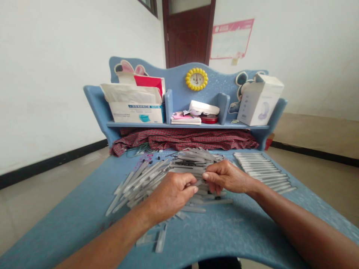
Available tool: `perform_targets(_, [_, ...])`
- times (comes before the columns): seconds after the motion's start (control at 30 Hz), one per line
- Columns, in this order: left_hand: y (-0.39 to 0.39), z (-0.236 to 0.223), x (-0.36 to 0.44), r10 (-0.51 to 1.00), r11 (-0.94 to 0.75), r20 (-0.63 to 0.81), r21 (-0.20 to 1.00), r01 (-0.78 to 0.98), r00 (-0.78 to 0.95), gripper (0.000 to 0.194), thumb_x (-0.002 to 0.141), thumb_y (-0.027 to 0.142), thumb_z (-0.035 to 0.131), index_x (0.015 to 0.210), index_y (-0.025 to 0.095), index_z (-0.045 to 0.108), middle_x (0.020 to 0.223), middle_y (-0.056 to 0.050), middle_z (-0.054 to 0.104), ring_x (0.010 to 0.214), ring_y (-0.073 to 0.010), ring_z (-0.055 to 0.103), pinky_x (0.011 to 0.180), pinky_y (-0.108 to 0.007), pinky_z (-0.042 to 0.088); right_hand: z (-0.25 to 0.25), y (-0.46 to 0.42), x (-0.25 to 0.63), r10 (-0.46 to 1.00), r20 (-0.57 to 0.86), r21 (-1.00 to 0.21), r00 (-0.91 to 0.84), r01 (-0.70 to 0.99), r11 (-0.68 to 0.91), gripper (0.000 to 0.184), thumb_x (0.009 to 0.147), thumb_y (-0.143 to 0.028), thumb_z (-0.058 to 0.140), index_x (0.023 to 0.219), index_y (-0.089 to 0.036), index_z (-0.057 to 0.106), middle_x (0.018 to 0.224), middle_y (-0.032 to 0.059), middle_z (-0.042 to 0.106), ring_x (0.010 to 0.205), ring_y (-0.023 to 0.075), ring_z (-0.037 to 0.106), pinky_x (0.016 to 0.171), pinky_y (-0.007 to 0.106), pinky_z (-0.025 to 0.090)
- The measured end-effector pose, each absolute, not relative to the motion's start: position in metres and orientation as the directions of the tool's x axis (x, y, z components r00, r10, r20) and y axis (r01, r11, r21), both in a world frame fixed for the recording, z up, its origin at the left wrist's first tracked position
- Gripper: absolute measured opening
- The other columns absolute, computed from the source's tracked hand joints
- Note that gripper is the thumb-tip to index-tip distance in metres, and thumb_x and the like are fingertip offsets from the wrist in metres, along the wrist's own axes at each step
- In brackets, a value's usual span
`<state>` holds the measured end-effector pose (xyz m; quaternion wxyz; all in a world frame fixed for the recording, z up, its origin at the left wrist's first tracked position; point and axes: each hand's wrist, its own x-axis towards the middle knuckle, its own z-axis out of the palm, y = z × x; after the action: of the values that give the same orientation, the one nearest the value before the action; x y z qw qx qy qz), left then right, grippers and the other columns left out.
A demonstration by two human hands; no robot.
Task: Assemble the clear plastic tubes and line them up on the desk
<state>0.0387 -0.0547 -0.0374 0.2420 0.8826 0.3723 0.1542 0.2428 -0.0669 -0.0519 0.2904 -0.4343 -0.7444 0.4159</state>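
Tubes [148, 180] around the left hand [174, 194] and right hand [224, 177], both curled though I cannot tell if grasping, seem light, stiff, slippery, best held mid-length.

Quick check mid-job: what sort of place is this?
Probably a room in a home, perhaps a child's: the blue desk has a cartoon mouse cut-out and a yellow flower-shaped clock, with a dark red door behind.
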Motion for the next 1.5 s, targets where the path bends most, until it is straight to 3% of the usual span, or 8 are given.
perform_targets(0.17, [-0.054, -0.039, 0.038, 0.725, -0.617, 0.107, 0.54, 0.572, 0.68, 0.017, 0.079, 0.024, 0.048, 0.067, 0.017, 0.058, 0.059, 0.006, 0.044, 0.058, -0.01, 0.044, 0.055, -0.022, 0.029, -0.053, -0.067, 0.243, 0.889, 0.068, -0.887, -0.453, 0.38, 0.261, 0.038, 0.079, -0.052, 0.059, 0.074, -0.015, 0.057, 0.054, -0.0019, 0.058, 0.043, 0.008, 0.053, 0.041, 0.018, 0.043])
perform_targets(0.3, [-0.054, -0.04, 0.038, 0.719, -0.635, 0.135, 0.526, 0.566, 0.682, 0.016, 0.079, 0.023, 0.05, 0.066, 0.017, 0.056, 0.058, 0.006, 0.043, 0.057, -0.0096, 0.044, 0.055, -0.021, 0.029, -0.053, -0.066, 0.243, 0.88, 0.081, -0.866, -0.468, 0.404, 0.294, 0.044, 0.084, -0.053, 0.052, 0.062, -0.015, 0.054, 0.054, 0.0001, 0.058, 0.042, 0.0075, 0.053, 0.041, 0.017, 0.042])
perform_targets(0.47, [-0.054, -0.04, 0.038, 0.719, -0.639, 0.145, 0.52, 0.566, 0.679, 0.014, 0.078, 0.023, 0.051, 0.068, 0.017, 0.059, 0.058, 0.006, 0.046, 0.056, -0.0097, 0.045, 0.055, -0.021, 0.03, -0.052, -0.066, 0.245, 0.89, 0.058, -0.894, -0.452, 0.374, 0.247, 0.039, 0.078, -0.052, 0.06, 0.072, -0.014, 0.057, 0.054, -0.0016, 0.059, 0.043, 0.0079, 0.054, 0.041, 0.017, 0.043])
perform_targets(0.73, [-0.054, -0.046, 0.037, 0.652, -0.741, 0.239, 0.401, 0.539, 0.719, 0.014, 0.08, 0.021, 0.051, 0.079, 0.017, 0.064, 0.071, 0.001, 0.061, 0.068, -0.0133, 0.055, 0.065, -0.024, 0.036, -0.056, -0.067, 0.241, 0.887, 0.021, -0.918, -0.462, 0.342, 0.2, 0.04, 0.078, -0.051, 0.061, 0.063, -0.015, 0.05, 0.051, -0.0018, 0.058, 0.039, 0.0072, 0.052, 0.037, 0.016, 0.041])
perform_targets(0.83, [-0.054, -0.043, 0.037, 0.672, -0.723, 0.22, 0.403, 0.562, 0.707, 0.014, 0.08, 0.024, 0.052, 0.077, 0.017, 0.064, 0.067, 0.001, 0.06, 0.064, -0.0128, 0.053, 0.061, -0.024, 0.035, -0.054, -0.067, 0.242, 0.896, 0.025, -0.92, -0.444, 0.34, 0.195, 0.037, 0.08, -0.048, 0.059, 0.064, -0.015, 0.051, 0.051, -0.0014, 0.059, 0.039, 0.0074, 0.053, 0.038, 0.016, 0.042])
perform_targets(1.17, [-0.051, -0.033, 0.034, 0.697, -0.666, 0.131, 0.483, 0.569, 0.705, 0.021, 0.081, 0.026, 0.048, 0.077, 0.017, 0.066, 0.065, 0.002, 0.059, 0.062, -0.0121, 0.053, 0.059, -0.023, 0.036, -0.047, -0.065, 0.247, 0.921, 0.078, -0.918, -0.382, 0.333, 0.216, 0.042, 0.081, -0.052, 0.055, 0.063, -0.014, 0.054, 0.052, 0.0007, 0.061, 0.039, 0.0072, 0.054, 0.039, 0.017, 0.044])
perform_targets(1.5, [-0.045, -0.029, 0.033, 0.837, -0.481, 0.226, 0.74, 0.471, 0.499, 0.02, 0.073, 0.035, 0.06, 0.077, 0.017, 0.068, 0.071, 0.001, 0.064, 0.069, -0.0154, 0.058, 0.064, -0.024, 0.044, -0.042, -0.052, 0.272, 0.965, 0.093, -0.876, -0.244, 0.44, 0.196, 0.03, 0.077, -0.043, 0.061, 0.07, -0.014, 0.056, 0.053, -0.0001, 0.062, 0.04, 0.0078, 0.054, 0.038, 0.017, 0.041])
